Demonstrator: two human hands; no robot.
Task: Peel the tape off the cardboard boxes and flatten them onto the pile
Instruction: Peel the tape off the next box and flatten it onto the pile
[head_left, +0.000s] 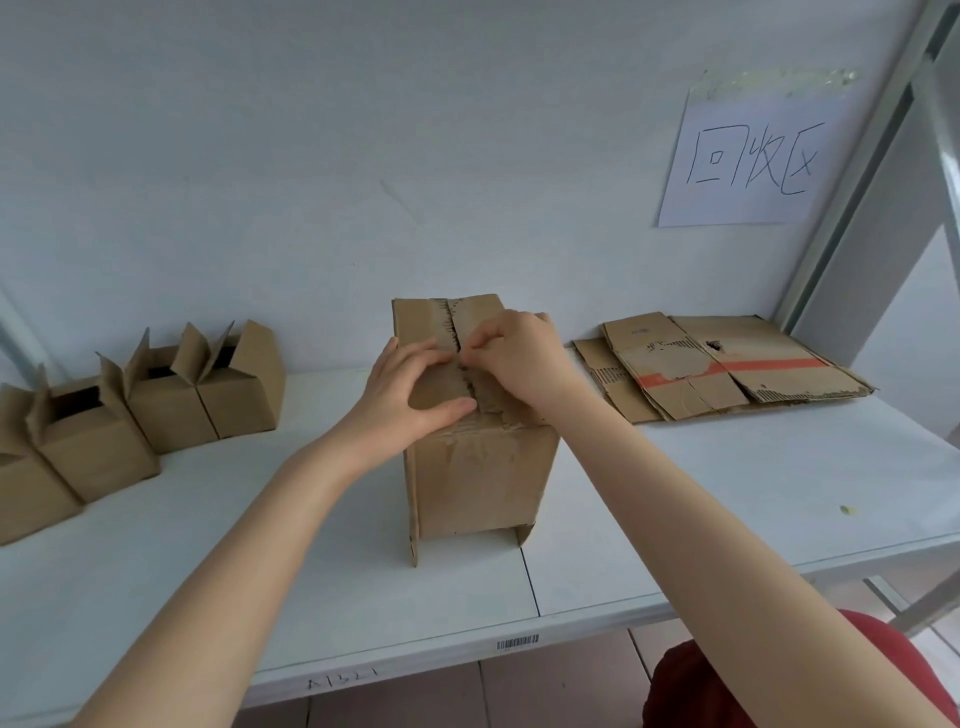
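The box (478, 478) stands at frame centre on the table (727, 493). The left hand (410, 387) presses its top, fingers straight. The right hand (514, 358) pinches at the seam (456, 327), presumably on tape. A sharp pull could snap the tape or tear the ragged cardboard.

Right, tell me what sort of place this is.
Probably a recycling corner of a storeroom or warehouse: a handwritten paper sign on the wall reads "recycling area", a pile of flattened cardboard lies on the white shelf beneath it, and the shelf edge carries a barcode label.
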